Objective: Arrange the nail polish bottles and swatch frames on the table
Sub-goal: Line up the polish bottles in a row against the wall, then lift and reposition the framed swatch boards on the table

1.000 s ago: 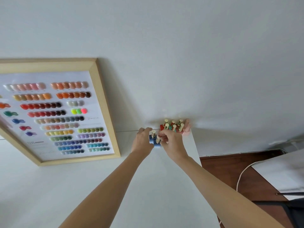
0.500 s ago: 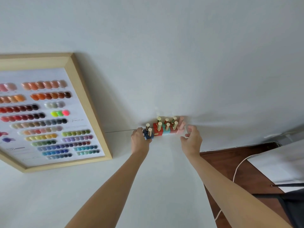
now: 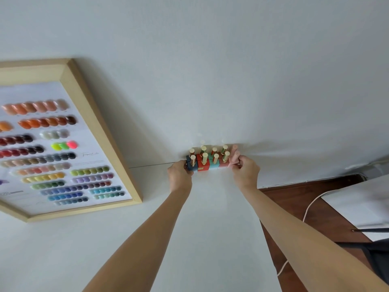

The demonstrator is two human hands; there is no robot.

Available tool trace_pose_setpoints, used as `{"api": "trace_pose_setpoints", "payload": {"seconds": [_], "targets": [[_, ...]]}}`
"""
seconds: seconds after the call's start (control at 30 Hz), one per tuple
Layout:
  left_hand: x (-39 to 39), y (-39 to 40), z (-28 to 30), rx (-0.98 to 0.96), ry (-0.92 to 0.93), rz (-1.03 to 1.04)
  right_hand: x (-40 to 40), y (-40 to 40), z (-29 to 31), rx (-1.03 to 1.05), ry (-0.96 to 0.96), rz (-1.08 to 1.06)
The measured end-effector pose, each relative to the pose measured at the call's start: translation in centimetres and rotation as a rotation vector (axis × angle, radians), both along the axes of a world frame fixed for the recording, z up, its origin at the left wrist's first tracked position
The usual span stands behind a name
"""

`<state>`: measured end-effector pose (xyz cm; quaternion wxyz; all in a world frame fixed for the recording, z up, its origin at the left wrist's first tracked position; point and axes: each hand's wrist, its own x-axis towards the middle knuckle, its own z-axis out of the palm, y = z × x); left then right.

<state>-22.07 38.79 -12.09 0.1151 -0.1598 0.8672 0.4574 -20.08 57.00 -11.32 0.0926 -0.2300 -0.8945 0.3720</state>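
A white counter (image 3: 210, 239) runs to a pale wall (image 3: 231, 60); brown wood floor (image 3: 294, 205) lies to the right. At the far edge, against the wall, nail polish bottles (image 3: 210, 160) stand in a tight block. The left hand (image 3: 180, 175) presses its left end and the right hand (image 3: 245, 172) its right end, fingers curled against the outer bottles. A swatch frame (image 3: 101, 131) leans at left.

bottles (image 3: 212, 160) — navy, red, teal, pink | frame (image 3: 92, 123) — pale wood
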Motion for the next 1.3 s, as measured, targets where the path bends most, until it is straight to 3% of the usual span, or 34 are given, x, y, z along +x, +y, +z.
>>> {"api": "trace_pose_setpoints", "payload": {"seconds": [0.3,0.57,0.8,1.3], "targets": [[1.7,-0.5,2.3,-0.123,-0.034,-0.059,1.7,0.0,2.8,-0.024,-0.151,-0.021],[7.6,-1.3,7.9,-0.137,0.022,-0.139,7.2,0.0,8.2,-0.111,-0.153,0.020],[13.4,-3.3,13.5,-0.128,0.127,-0.084,11.4,-1.6,13.3,-0.061,-0.104,0.172],[26.6,-19.2,19.9,-0.220,0.238,0.155,19.3,-16.9,19.9,-0.115,-0.047,0.526]]}}
